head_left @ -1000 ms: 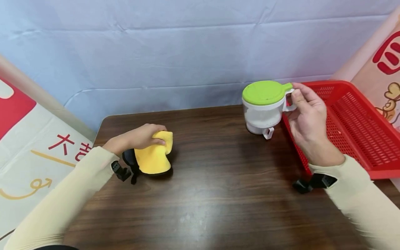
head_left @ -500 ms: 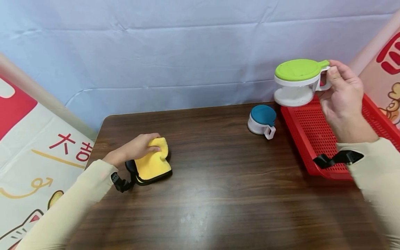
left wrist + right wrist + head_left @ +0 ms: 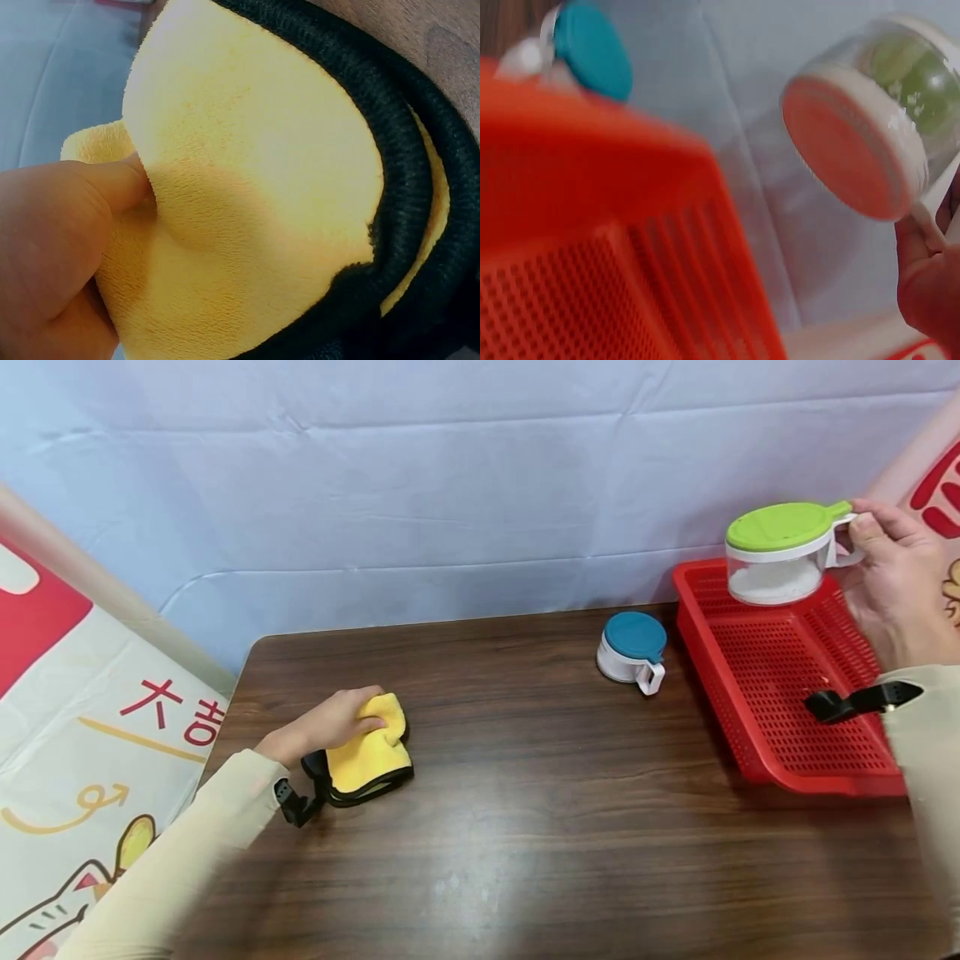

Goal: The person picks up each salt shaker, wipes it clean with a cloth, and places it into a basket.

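My left hand (image 3: 330,725) pinches a yellow cloth (image 3: 366,762) with black edging at the table's left side. In the left wrist view the thumb presses into a fold of the cloth (image 3: 247,172); the other fingertips are hidden. At the far right, my right hand (image 3: 896,581) grips the white handle of a clear seasoning jar (image 3: 776,572) with a green lid. White contents lie in its bottom. The jar is held upright in the air over the back of a red plastic basket (image 3: 772,760). From below, the right wrist view shows the jar's base (image 3: 847,146).
A second seasoning jar (image 3: 632,652), with a blue lid and white handle, stands on the brown table (image 3: 525,760) just left of the basket. A pale cloth backdrop (image 3: 450,485) rises behind the table. Printed sheets hang at both sides.
My right hand has lifted the green-lidded jar off the blue-lidded one and carried it right, over the basket. My left hand and the cloth have shifted slightly toward the front.
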The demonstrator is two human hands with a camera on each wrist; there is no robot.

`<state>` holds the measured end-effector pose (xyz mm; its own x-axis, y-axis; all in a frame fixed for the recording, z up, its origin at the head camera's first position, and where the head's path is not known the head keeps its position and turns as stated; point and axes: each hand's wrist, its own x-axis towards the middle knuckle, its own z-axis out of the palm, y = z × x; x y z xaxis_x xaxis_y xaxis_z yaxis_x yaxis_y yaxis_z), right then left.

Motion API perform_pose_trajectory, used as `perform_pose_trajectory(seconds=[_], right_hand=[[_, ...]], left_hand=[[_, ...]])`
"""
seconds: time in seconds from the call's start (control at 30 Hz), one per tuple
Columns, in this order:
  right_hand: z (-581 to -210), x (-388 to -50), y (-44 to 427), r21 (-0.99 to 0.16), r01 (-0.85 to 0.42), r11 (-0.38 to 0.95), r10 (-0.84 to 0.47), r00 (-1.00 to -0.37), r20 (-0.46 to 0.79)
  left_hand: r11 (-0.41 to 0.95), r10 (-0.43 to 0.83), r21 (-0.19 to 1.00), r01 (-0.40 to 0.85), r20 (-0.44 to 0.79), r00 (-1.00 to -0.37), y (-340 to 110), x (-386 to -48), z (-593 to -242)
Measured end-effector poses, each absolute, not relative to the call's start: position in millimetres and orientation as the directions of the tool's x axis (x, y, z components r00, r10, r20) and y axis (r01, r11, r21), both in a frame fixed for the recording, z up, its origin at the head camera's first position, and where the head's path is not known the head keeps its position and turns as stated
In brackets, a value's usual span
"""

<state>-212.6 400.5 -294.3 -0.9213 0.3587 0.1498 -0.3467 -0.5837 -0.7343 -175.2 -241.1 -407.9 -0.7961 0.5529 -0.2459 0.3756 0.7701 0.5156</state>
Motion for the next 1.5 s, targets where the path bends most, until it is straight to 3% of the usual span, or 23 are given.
perform_pose_trajectory(seconds=[0.63,0.8,1.1,1.37,1.5], right_hand=[[-342.5,-225.5,444.1,-0.870,-0.120,-0.479,0.327,-0.944,-0.049],[-354.5,-226.6,444.5,-0.921,-0.057,-0.386,0.288,-0.956,-0.061],[-362.5,-218.5,451.3,-0.960,0.182,-0.211,0.197,-0.954,-0.224],[-376.5,-217.0,448.5,-0.964,0.154,-0.218,0.167,-0.967,-0.192],[-372.6,-217.7,453.2,-0.979,0.198,-0.039,0.130,-0.971,-0.202]], left_hand=[[0.788,0.538,0.496,0.364,-0.267,-0.800,-241.0,-173.7,-409.8],[0.787,0.540,0.492,0.371,-0.260,-0.801,-240.3,-173.5,-409.6],[0.788,0.543,0.492,0.370,-0.273,-0.794,-240.2,-175.6,-408.3],[0.782,0.556,0.493,0.382,-0.271,-0.786,-238.2,-175.7,-408.0],[0.784,0.555,0.488,0.384,-0.273,-0.786,-238.8,-175.7,-408.3]])
